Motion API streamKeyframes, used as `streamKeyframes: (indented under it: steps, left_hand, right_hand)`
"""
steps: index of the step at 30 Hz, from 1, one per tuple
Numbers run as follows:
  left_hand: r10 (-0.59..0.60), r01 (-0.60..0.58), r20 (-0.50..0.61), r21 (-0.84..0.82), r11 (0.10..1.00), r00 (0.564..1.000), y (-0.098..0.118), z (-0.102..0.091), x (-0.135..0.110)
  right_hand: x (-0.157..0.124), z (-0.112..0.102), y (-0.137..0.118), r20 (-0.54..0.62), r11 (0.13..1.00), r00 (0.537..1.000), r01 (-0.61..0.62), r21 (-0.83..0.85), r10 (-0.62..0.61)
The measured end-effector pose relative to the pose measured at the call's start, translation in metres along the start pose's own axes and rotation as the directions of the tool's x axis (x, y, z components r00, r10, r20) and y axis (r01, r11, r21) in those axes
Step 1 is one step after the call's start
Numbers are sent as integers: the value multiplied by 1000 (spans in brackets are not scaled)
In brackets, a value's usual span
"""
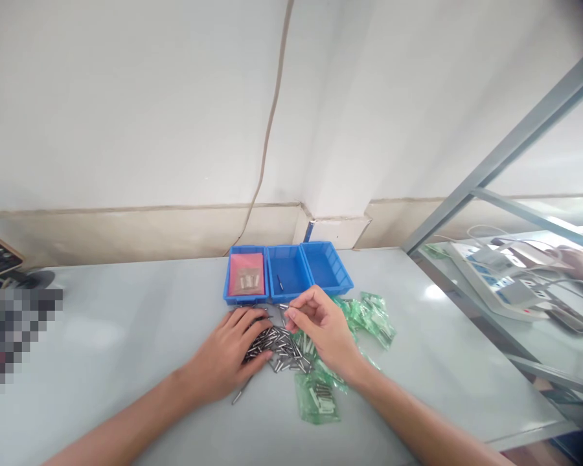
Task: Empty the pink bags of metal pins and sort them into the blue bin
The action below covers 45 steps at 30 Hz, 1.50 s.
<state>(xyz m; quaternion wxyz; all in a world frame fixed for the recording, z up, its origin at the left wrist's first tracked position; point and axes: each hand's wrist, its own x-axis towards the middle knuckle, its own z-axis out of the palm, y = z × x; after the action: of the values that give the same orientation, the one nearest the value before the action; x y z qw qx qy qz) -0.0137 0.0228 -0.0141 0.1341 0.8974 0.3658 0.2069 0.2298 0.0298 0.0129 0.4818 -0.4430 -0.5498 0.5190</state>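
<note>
One slim metal pin (283, 306) is pinched between thumb and forefinger of my right hand (326, 329), above the far edge of a loose heap of metal pins (286, 349). That grip reads as clamped on the pin, though the fingertips hide most of it. My left hand (226, 349) lies over the left part of the heap, thumb and fingers apart and curved round it; I cannot tell whether the palm traps any pins.

The pinch worries me most: so thin and smooth a piece could roll out if the fingers loosen, and it would be lost among its likes. A sweep of the left hand could scatter the heap, and one stray pin (238, 396) already lies near, beside the wrist.

Green plastic bags (319, 404) with pieces inside lie right of the heap, close enough for my right forearm to snag and drag one.

Beyond, three blue trays stand side by side: the left tray (245, 299) holds a pink sheet (238, 262) and a clear packet (247, 285), the middle tray (292, 266) one dark piece (280, 283). A knock from my right knuckles could shift them.
</note>
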Motion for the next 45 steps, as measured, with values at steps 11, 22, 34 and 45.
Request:
streamKeyframes:
  steps: [11,22,34,45]
  left_hand:
    - [-3,3,8,16,1000,1000,0,0,0]
    - [5,-5,5,6,1000,1000,-2,2,-1]
    - [8,-8,-8,10,1000,1000,-3,5,-2]
    - [8,-8,-9,5,1000,1000,-1,3,-2]
  right_hand:
    - [0,3,2,103,983,988,-127,129,114]
    - [4,4,4,69,960,990,-135,246,122]
    - [-4,22,6,37,990,995,-97,105,93]
    - [4,17,2,-8,998,999,-46,44,46]
